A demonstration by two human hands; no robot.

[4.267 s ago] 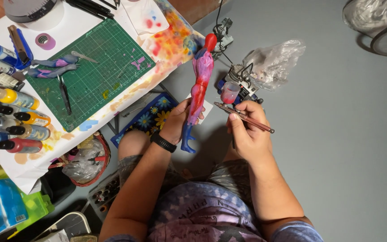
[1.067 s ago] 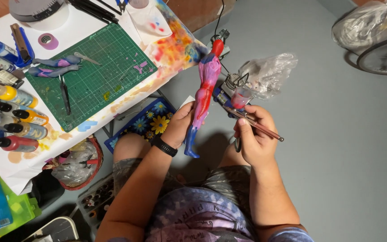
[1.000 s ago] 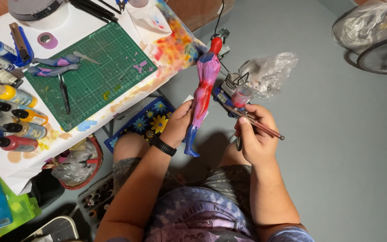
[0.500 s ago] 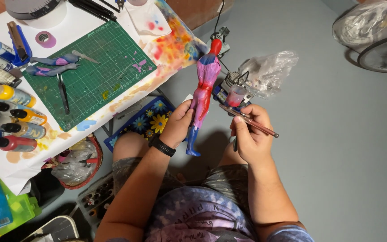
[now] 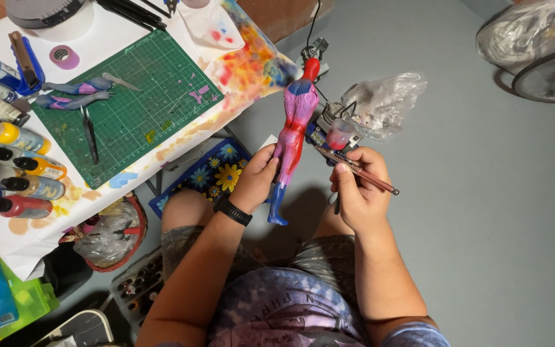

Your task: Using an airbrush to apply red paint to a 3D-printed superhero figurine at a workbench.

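The person sits and looks down at both hands. The left hand [image 5: 258, 180] is closed around the legs of a painted doll figure [image 5: 292, 132]. The figure is pink, red and blue, with a red head at the top. It is in the middle of the view, held out over the grey floor [image 5: 483, 193], just past the edge of the table [image 5: 27, 225].

The figure looks like hard plastic, so it is probably stiff and light. The paint may be wet and slippery, so the legs seem the safest place to grip, and that is where the fingers are. Its long line runs from the blue feet at 6 o'clock up to the head at 12 o'clock, leaning a tiny bit toward 1 o'clock.

The right hand [image 5: 358, 193] is curled shut on an airbrush [image 5: 338, 138] with a little pink paint cup. A thin brown paintbrush [image 5: 361, 173] is also tucked in its fingers, with its free end pointing toward 4 o'clock. The airbrush sits at 3 o'clock from the figure, very near its middle.

At 9 o'clock from the figure lies a green cutting mat [image 5: 130, 103] with two loose doll arms [image 5: 72, 93] on it. Paint bottles [image 5: 14, 160] line the far left edge. A crumpled plastic bag [image 5: 387, 99] lies at 2 o'clock.
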